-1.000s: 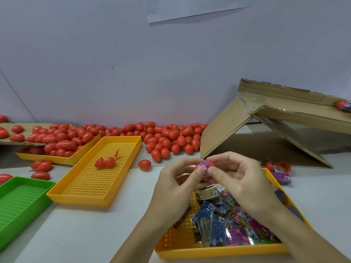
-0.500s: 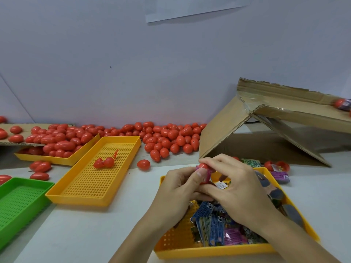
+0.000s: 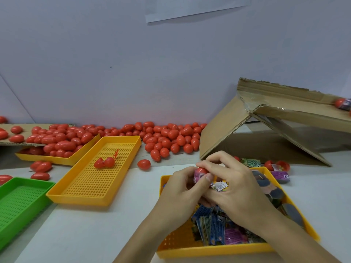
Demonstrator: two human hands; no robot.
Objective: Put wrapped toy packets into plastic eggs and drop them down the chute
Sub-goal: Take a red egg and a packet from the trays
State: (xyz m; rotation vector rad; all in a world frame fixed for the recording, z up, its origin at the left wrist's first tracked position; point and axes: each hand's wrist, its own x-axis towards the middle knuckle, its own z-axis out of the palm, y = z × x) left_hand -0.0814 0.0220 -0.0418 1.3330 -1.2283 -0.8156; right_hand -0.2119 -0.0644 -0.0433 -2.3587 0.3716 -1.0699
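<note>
Both hands work together above the near yellow tray (image 3: 214, 250), which holds the stock of wrapped toy packets (image 3: 218, 227). The left hand (image 3: 180, 192) has its fingers curled around a red plastic egg (image 3: 201, 170), thumb pressed on a pink packet (image 3: 197, 176) at the egg's mouth. The right hand (image 3: 233, 186) pinches the egg from above and the far side with curled fingers. Compared with one second ago, the hands have dropped lower and closed up tighter, and the packet, then standing proud between the fingertips, now shows only as a pink strip beneath the red shell. This suggests that insertion is nearly complete and closing of the egg is under way; whether the halves are fully seated cannot be told, since fingers cover the seam. The cardboard chute (image 3: 296, 111) stands to the right, well apart from the hands, with one filled egg (image 3: 341, 103) on its upper ramp. The egg in hand has not yet been dropped. Empty eggs (image 3: 171, 137) lie heaped along the back wall.
</note>
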